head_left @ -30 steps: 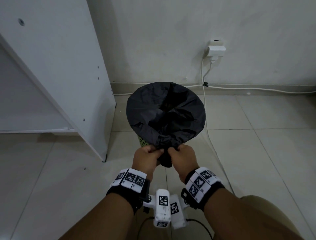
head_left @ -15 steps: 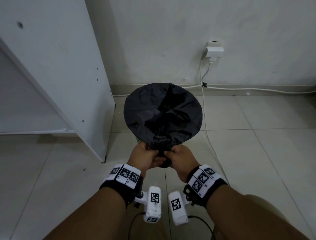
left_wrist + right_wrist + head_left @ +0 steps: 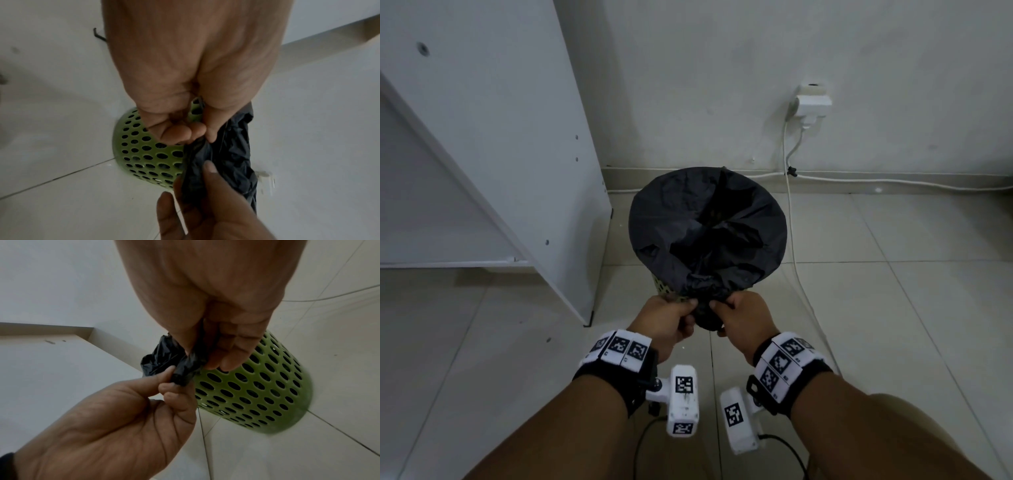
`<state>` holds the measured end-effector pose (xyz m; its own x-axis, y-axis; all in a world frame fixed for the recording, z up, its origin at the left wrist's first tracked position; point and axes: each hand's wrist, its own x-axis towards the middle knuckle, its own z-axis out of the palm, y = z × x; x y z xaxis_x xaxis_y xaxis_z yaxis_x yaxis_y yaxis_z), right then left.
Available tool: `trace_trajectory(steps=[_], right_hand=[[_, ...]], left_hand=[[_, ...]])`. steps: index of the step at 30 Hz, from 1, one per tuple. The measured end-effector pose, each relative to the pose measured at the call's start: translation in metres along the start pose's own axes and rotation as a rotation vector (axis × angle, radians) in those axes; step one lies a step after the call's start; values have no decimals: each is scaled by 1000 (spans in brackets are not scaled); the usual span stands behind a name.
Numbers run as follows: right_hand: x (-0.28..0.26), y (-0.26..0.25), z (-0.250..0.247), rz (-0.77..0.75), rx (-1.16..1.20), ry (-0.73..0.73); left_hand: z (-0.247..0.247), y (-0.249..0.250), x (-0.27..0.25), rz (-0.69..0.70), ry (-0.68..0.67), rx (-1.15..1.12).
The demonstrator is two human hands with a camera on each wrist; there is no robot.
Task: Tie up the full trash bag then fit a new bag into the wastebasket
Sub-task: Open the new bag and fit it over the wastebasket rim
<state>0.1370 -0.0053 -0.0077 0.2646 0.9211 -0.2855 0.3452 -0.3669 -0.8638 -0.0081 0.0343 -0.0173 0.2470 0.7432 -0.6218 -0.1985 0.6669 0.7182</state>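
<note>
A black trash bag (image 3: 705, 226) is stretched over the rim of a green perforated wastebasket (image 3: 664, 289) on the tiled floor. Its slack is gathered into a bunch (image 3: 707, 310) at the near rim. My left hand (image 3: 671, 317) pinches this bunch from the left, and my right hand (image 3: 739, 317) pinches it from the right. In the left wrist view the left fingers (image 3: 185, 131) curl against the black plastic (image 3: 230, 162) beside the basket wall (image 3: 144, 154). In the right wrist view the right fingers (image 3: 230, 356) hold a twisted end of the bag (image 3: 185, 369).
A white cabinet panel (image 3: 517, 137) stands close on the left of the basket. A white plug and adapter (image 3: 812, 102) sit in the wall behind, and a white cable (image 3: 796, 257) runs down past the basket's right side. Tiled floor (image 3: 893, 308) lies open to the right.
Both hands have stayed on the gathered bunch at the near rim and shifted slightly, working the plastic tighter. The view has moved a little; the basket has not moved.
</note>
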Motion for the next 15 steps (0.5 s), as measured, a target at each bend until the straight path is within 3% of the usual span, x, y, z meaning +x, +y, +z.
trace_trajectory(steps=[3, 5, 8, 15], right_hand=[[1, 4, 1, 36, 31, 48], [3, 6, 1, 36, 45, 58], [5, 8, 0, 30, 64, 47], [6, 9, -1, 51, 99, 10]], left_hand=[[-5, 3, 0, -146, -112, -29], [-6, 6, 0, -167, -149, -7], [-5, 6, -2, -117, -145, 36], [-3, -2, 0, -30, -104, -104]])
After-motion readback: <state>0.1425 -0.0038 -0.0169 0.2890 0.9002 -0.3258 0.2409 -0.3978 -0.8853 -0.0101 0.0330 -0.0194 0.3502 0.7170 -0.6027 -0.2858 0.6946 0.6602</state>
